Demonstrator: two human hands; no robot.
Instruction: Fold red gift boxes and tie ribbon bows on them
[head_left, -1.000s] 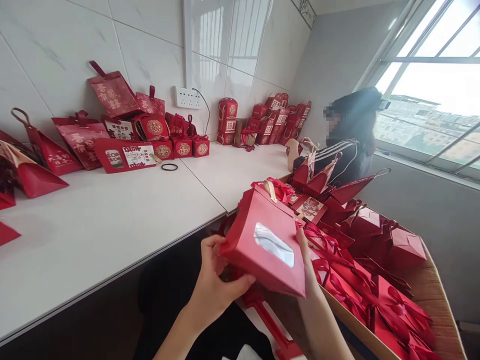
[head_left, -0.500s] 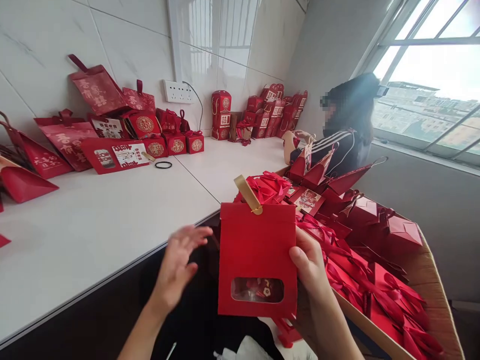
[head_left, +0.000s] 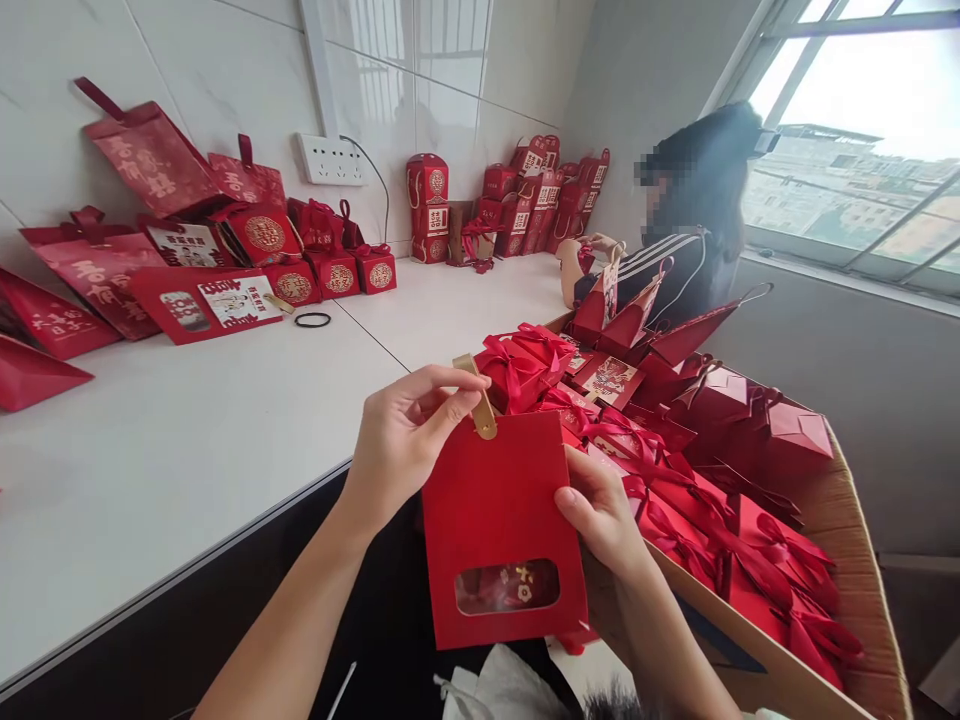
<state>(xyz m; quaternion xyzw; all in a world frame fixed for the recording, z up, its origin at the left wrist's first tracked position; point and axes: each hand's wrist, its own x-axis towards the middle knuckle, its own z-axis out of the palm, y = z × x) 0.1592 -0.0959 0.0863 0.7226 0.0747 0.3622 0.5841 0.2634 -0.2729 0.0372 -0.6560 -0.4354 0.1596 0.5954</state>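
A flat-faced red gift box (head_left: 499,500) with a rounded clear window near its bottom is held upright in front of me. Through the window a dark red item with a gold flower pattern shows. My right hand (head_left: 604,510) grips the box's right edge, thumb on the front. At the top, my left hand (head_left: 420,435) pinches the gold strap (head_left: 486,412) between thumb and fingers. A round gold stud marks the strap's lower end on the box front.
To the right stands a large carton (head_left: 847,520) filled with red ribboned boxes (head_left: 720,540). Red gift bags and boxes (head_left: 266,235) line the wall on the white table (head_left: 225,430), near a black elastic ring (head_left: 313,320). Another person (head_left: 694,190) sits beyond the carton.
My left hand has moved from open beside the box to pinching the gold strap. The view has turned slightly right, and the box tilts a little.
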